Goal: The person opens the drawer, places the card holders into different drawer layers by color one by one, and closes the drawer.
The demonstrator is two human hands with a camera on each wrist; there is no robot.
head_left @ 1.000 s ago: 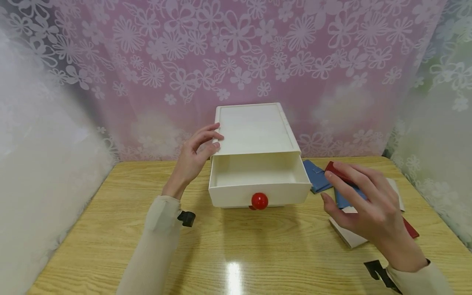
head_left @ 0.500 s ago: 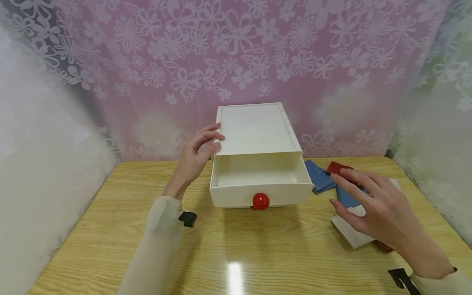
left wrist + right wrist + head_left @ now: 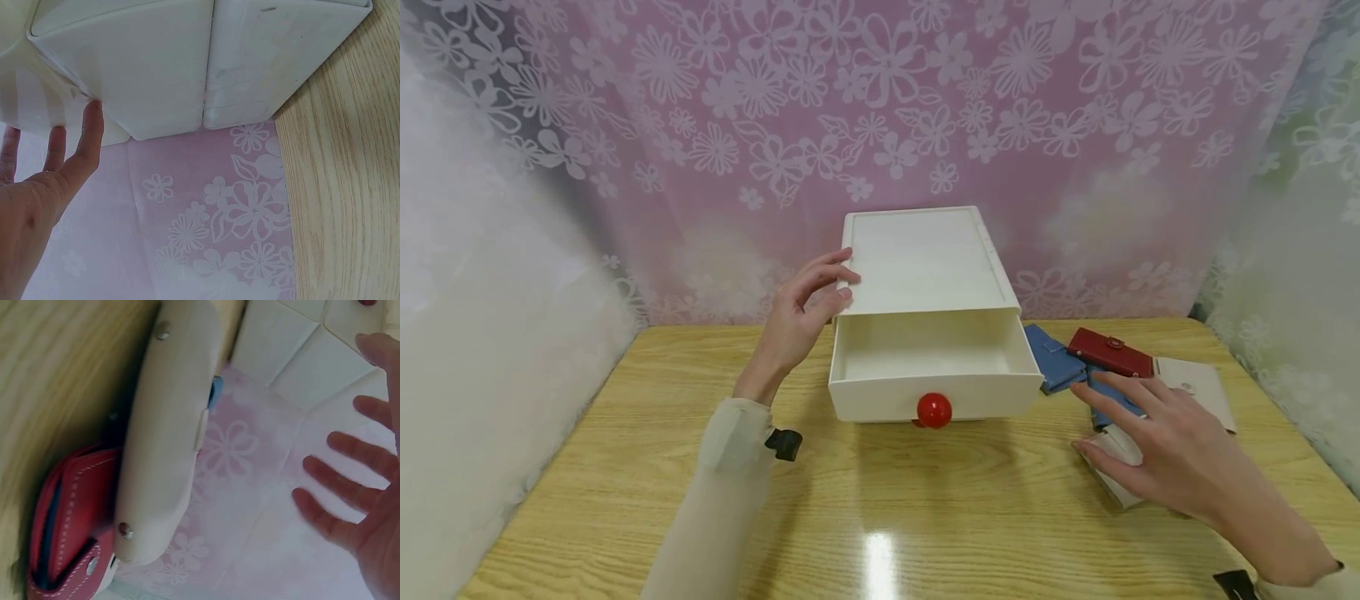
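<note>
A white drawer box [image 3: 928,258] stands at the back of the table with its drawer [image 3: 880,400] pulled out. The drawer's front bears a round red knob [image 3: 934,411]. My left hand [image 3: 793,321] rests on the box's upper left edge, fingertips on its top. To the right, my right hand [image 3: 1187,454] hovers with spread fingers and nothing in them. Beneath and beyond it lie several wallets: a blue one [image 3: 1051,357], a red one [image 3: 1108,352] with a snap, another blue one [image 3: 1103,400], a cream one [image 3: 1198,390] and a partly covered cream one [image 3: 1116,462].
The wood-grain table [image 3: 700,500] extends in front of the box and to its left. A pink flowered curtain [image 3: 910,100] hangs right behind the box. In the right wrist view, a red wallet [image 3: 81,512] lies beside a cream wallet [image 3: 162,437].
My right hand has drawn back toward me and to the right, uncovering the red wallet and the far cream wallet. The left hand has stayed on the box.
</note>
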